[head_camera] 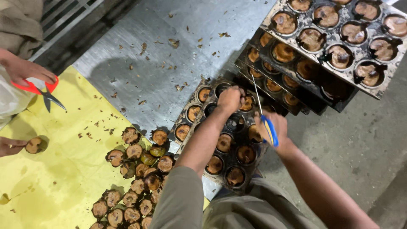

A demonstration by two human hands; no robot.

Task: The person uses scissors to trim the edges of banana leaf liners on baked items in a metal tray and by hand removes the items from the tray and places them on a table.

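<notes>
Mid-unmoulding step. Left hand sits fingers-together on a cake at the far end of the front muffin tray, pinching it by the look of it — grip partly hidden, so not certain. Right hand is clamped on a blue-handled pick, thin tip pointing away over the tray's right edge. Most cups in that tray are full. Loose cakes pile left of the tray on the yellow sheet; more filled trays stack beyond it. Another person's hand with red scissors is far left of the tray.

Next move, as I judge it — pick round the cup rim, then lift the cake clean without tearing it.
</notes>
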